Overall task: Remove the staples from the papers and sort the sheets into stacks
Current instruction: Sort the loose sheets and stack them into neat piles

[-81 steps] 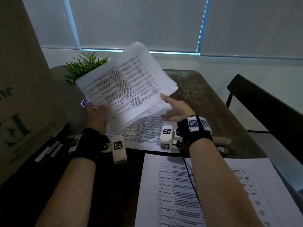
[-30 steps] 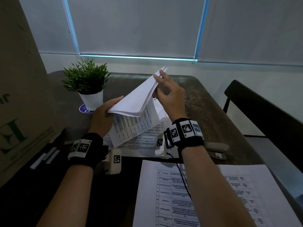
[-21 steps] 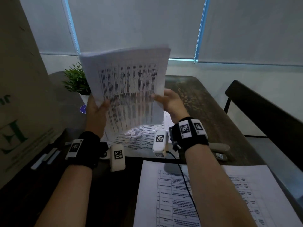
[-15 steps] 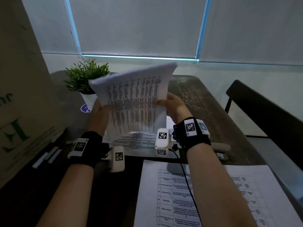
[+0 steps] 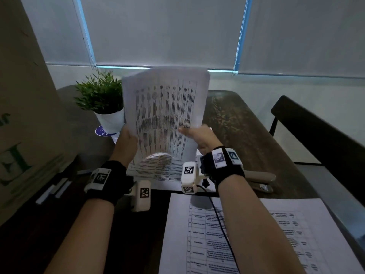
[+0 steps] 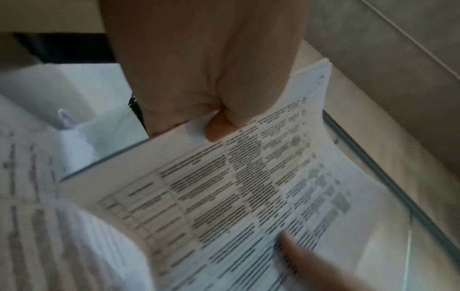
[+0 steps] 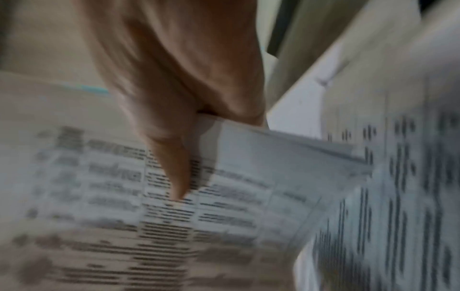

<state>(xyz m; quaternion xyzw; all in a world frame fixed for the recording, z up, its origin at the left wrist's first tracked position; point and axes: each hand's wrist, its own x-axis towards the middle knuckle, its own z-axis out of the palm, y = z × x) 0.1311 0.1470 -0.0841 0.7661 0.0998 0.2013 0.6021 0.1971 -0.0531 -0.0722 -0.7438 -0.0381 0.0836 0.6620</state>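
The dark wooden table [image 5: 246, 131] already carries two lots of printed sheets: a near stack [image 5: 266, 234] in front of the person and a far stack [image 5: 158, 171] lying under the raised hands, so sorting looks partly done. Above that far stack, a bundle of papers [image 5: 166, 107] stands nearly upright and bowed, off the table. The left hand [image 5: 126, 141] grips its left edge, thumb in front; the right hand [image 5: 199, 137] pinches its right edge. No staple is visible on it. A stapler-like tool [image 5: 260, 180] lies unused just right of the right wrist.
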